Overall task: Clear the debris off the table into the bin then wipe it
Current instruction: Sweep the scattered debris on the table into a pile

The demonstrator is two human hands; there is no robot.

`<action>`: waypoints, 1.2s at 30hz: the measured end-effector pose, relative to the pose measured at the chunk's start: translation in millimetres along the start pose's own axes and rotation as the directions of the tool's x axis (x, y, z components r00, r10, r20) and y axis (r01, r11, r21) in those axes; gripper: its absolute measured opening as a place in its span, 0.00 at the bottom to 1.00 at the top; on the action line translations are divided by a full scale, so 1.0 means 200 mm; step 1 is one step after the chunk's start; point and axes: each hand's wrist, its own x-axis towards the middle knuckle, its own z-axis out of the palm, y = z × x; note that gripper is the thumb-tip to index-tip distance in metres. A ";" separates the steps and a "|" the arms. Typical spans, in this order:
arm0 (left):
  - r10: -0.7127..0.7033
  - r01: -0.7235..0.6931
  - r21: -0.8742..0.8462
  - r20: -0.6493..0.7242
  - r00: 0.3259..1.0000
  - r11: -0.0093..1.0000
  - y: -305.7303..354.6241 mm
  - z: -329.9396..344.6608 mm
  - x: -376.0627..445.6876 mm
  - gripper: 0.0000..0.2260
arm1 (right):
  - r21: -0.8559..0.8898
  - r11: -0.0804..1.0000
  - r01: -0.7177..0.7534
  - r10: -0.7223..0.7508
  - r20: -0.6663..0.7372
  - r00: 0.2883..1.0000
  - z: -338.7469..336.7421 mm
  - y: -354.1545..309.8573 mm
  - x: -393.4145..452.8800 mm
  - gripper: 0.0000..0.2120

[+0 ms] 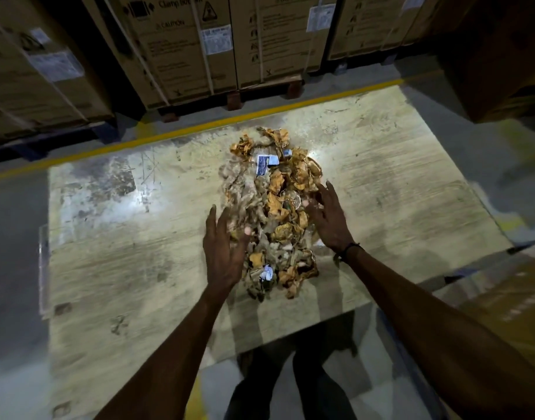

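nearest me, my two forearms reach out over the pale, scuffed wooden desk, and the near edge of it sits just under my elbows. my left hand is spread with straight fingers against the left flank of the heap, and my right hand is likewise spread, palm turned inward, on the right flank; neither grips anything yet. a dark band circles my right wrist.

between the hands lies the task's thing: a long mound of crumpled yellow-brown paper scraps and grey fibrous fluff, running from near my wrists toward the far edge, roughly in the middle of the desk. a small white-and-blue wrapper sits at its near end, and a blue printed label lies toward its far end.

as i judge it, the step in hand is gathering the heap. to do it well i would keep both palms low, edges touching the desk, and squeeze inward evenly so the fluff compacts rather than spilling past my fingertips. the far end reaches beyond my fingers, so i would draw that part toward me first, then lift in manageable loads. light fluff may drift if i move fast. i see no bin in view, so i cannot tell which way to carry it.

beyond the desk runs a yellow floor line, then strapped brown cardboard cartons on pallets.
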 end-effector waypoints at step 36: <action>-0.018 0.016 -0.028 -0.078 0.997 0.999 0.12 0.21 -0.01 0.31 | 0.067 0.997 -0.042 0.050 -0.135 0.990 0.15 -0.06 -0.09 0.33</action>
